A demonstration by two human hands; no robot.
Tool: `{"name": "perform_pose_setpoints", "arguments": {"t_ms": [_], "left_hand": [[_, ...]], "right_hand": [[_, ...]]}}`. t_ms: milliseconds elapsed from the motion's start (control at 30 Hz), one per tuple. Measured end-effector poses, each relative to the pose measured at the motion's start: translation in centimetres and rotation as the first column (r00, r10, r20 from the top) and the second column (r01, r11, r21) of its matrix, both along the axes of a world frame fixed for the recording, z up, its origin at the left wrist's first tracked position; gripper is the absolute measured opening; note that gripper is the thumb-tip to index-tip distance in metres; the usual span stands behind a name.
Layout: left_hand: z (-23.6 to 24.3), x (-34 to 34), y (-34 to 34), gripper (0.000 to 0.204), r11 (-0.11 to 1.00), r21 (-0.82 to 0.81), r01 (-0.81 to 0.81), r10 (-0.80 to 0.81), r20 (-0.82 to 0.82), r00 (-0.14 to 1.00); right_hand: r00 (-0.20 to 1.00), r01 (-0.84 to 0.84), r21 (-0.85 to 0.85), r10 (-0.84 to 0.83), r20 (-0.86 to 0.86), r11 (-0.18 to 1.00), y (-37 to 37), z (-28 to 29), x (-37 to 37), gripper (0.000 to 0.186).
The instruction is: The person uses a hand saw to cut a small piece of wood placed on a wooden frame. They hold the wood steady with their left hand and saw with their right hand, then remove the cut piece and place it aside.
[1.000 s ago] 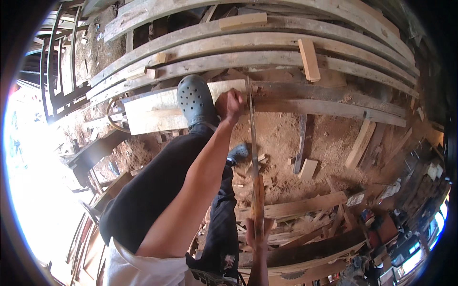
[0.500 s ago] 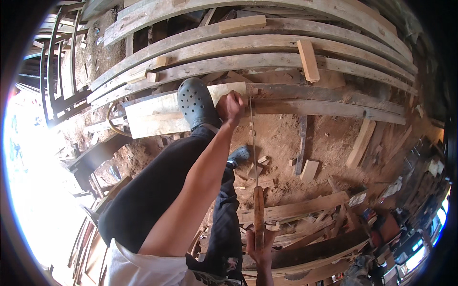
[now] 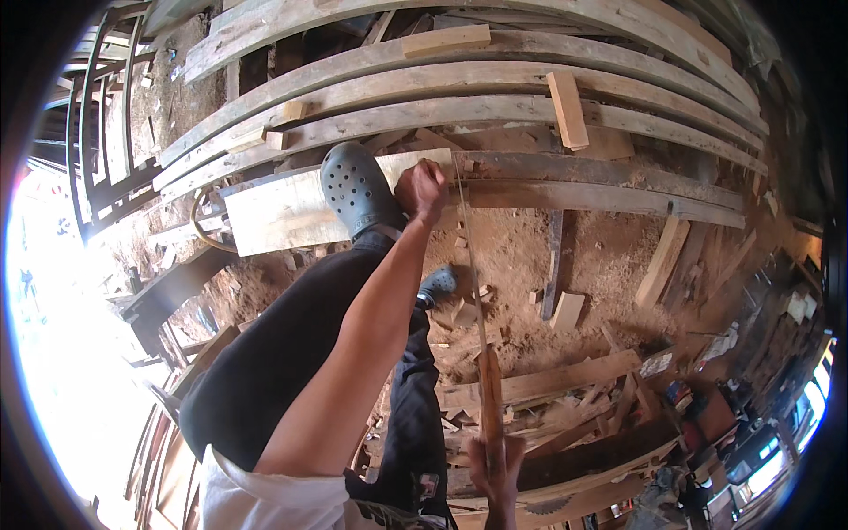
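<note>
A pale wooden board (image 3: 274, 212) lies across two dark beams, with my grey clog (image 3: 356, 188) planted on top of it. My left hand (image 3: 422, 190) is closed at the board's right end, fingers curled down; their undersides are hidden. Close beside those knuckles, the thin blade of a handsaw (image 3: 471, 265) meets the end of the board, seen nearly edge-on. Its long wooden handle (image 3: 491, 389) points back toward me. My right hand (image 3: 495, 464) is wrapped round the handle's near end, slightly blurred.
Several long planks (image 3: 371, 79) run side by side beyond the board, small offcuts on them. A short block (image 3: 567, 110) lies across two planks. My other clog (image 3: 437, 285) stands on the sawdust-covered ground (image 3: 521, 256) among scraps. More timber (image 3: 548, 380) is stacked at the lower right.
The saw's handle and my right hand have shifted slightly right, tilting the saw. My left hand and foot stay on the board. The whole view has slid slightly left.
</note>
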State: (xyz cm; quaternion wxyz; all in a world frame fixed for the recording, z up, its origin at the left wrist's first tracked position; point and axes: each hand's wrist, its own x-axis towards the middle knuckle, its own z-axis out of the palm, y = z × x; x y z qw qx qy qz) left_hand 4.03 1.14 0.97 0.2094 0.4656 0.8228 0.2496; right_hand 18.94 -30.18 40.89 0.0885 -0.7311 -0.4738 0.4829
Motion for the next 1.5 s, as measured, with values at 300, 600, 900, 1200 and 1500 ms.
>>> {"name": "perform_pose_setpoints", "arguments": {"t_ms": [300,600,900,1200,1500], "left_hand": [[1.2,-0.4,0.4,0.024,0.990,-0.127,0.068,-0.068,0.003,0.998],[3.4,0.0,0.2,0.022,0.984,-0.173,0.050,-0.056,-0.029,0.998],[3.6,-0.3,0.5,0.023,0.982,-0.178,0.060,-0.067,-0.033,0.997],[3.3,0.0,1.1,0.022,0.983,-0.160,0.094,-0.107,-0.072,0.992],[3.6,0.0,0.4,0.018,0.978,-0.189,0.091,-0.094,-0.007,0.996]], "right_hand": [[0.851,-0.438,0.153,0.354,0.388,0.886,3.3,0.4,1.3,0.047],[0.988,-0.143,0.242,0.126,0.087,0.960,6.2,1.5,-2.2,0.063],[0.993,-0.090,0.018,0.088,0.076,0.996,2.4,2.2,-1.5,0.062],[0.881,-0.457,0.333,0.366,0.300,0.825,6.3,-5.3,-1.9,0.027],[0.939,-0.334,0.121,0.320,0.121,0.935,4.1,-1.4,0.1,0.011]]}}
